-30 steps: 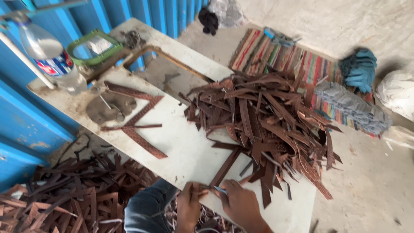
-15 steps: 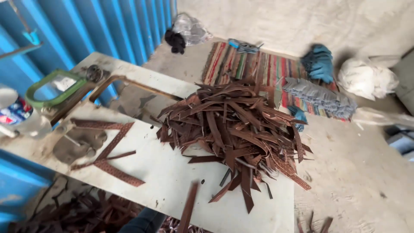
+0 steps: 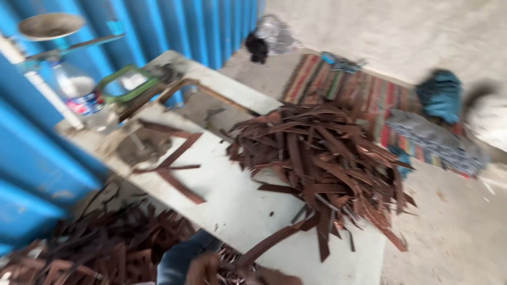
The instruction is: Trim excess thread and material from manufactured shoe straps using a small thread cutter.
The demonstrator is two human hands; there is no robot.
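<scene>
At the bottom edge the left hand and right hand show only blurred, so their grip cannot be told, both near a long brown strip on the white table, beyond it the strip pile and a clear bottle with a red-blue label.

Strip pile lies on the table; bottle left; rug behind.

Bare white table strip open nr front edge, brown strip pile blocks right, bottle far left.
</scene>
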